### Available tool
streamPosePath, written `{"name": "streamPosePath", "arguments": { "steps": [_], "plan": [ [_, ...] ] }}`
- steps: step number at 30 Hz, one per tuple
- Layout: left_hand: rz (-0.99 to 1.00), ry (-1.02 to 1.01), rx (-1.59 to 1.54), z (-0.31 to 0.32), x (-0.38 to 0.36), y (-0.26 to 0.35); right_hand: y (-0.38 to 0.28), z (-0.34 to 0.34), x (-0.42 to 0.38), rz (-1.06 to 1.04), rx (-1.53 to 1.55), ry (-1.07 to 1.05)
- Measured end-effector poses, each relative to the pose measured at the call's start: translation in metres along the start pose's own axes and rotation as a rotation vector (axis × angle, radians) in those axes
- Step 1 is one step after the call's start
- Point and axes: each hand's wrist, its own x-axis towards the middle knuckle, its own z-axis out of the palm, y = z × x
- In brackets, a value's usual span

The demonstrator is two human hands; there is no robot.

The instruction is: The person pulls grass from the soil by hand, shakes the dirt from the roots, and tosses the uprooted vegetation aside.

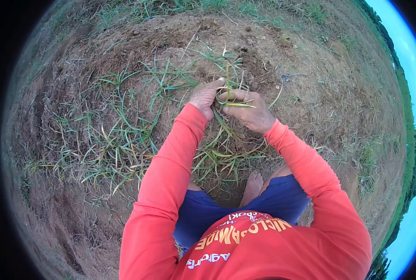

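Note:
My left hand (205, 97) and my right hand (249, 109) meet in front of me above the soil. Between them is a small tuft of long, thin green and yellowing leaves (227, 84). My right thumb and fingers pinch the leaves, some of which stick out across the hand. The left hand curls around the tuft from the other side, thumb pointing up and fingers mostly hidden. Below the hands grows a clump of similar leafy plants (217, 158), with more green plants (124, 121) to the left.
Bare brown soil (320, 88) with dry grass bits spreads to the right. My bare foot (252, 186) is on the ground below the plants. Green grass (208, 4) lines the far side. A row of trees and sky show at the right edge.

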Motion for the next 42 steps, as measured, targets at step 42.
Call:
{"name": "streamPosePath", "arguments": {
  "steps": [42],
  "plan": [
    [0.74, 0.571, 0.524, -0.077, -0.08, 0.119, 0.166, -0.045, 0.158, 0.181, -0.829, 0.334]
  ]
}}
